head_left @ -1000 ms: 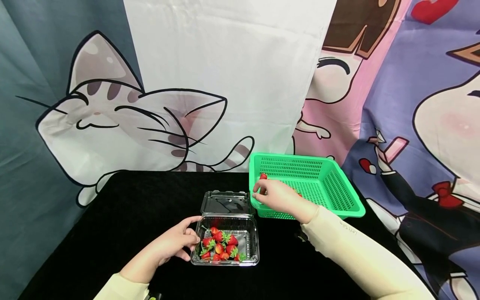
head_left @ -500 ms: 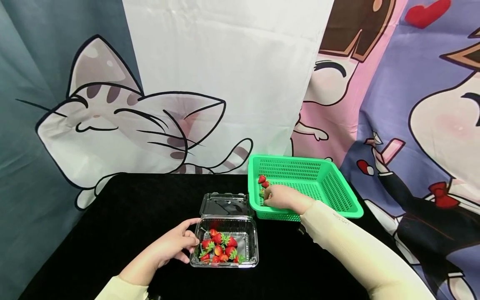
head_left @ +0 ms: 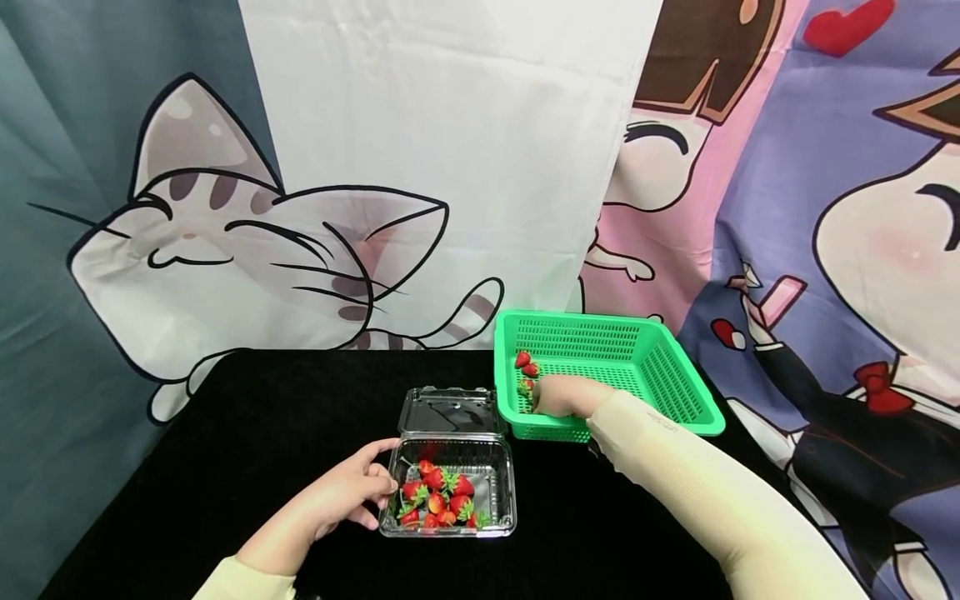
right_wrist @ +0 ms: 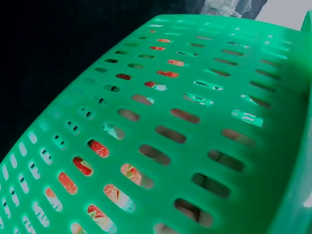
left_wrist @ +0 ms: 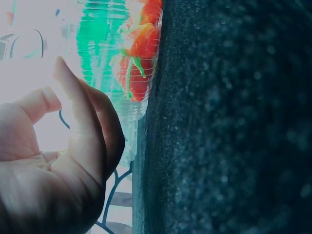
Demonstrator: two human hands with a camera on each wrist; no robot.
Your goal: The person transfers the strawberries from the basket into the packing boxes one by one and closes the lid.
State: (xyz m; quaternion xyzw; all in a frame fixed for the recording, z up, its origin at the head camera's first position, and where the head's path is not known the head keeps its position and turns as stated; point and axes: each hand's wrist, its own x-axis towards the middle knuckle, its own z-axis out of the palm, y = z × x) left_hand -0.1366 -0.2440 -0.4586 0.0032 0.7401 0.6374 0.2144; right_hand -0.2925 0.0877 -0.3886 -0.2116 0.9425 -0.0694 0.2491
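Touching strawberry box with left hand, right hand inside basket

Clear plastic hinged box is set on the black cloth-covered surface; its clear plastic lid is folded open behind it. Red, green-leaved strawberries are grouped toward the box's left and front. Left hand is placed at the box's left side.

Green slotted plastic basket is positioned behind and right of the box, just right of the lid; basket-lid contact can't be confirmed. More red strawberries are located at the basket's left end. Right hand is lowered inside there, just right of them, forearm crossed over the front rim. Printed fabric backdrop is hung behind everything.
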